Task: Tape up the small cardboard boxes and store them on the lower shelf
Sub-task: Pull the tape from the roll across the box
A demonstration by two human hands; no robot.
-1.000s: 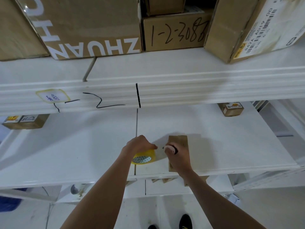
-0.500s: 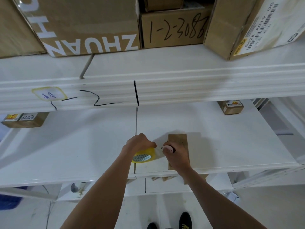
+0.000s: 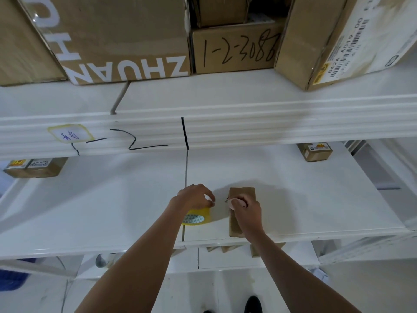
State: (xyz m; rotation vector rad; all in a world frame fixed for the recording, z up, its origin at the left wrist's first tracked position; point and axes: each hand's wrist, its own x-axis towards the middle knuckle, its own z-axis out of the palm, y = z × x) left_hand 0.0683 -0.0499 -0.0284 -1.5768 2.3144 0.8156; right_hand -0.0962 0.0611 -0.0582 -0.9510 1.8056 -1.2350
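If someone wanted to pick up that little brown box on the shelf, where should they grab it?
Probably across its two long sides, coming from above. The small cardboard box lies flat on the white shelf, narrow and long, with bare shelf on its right. The right hand covers its middle, so the far end is freest.

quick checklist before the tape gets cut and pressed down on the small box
1. Small box lies flat on the white shelf: ok.
2. Left hand grips the yellow tape roll: ok.
3. Right hand rests on the box and holds a small tool with a pink handle: ok.
4. Tape strip spans from roll to box: cannot tell, too faint.
5. Box flaps closed under the hand: cannot tell, hidden.
6. Shelf space beside the box to work: ok.
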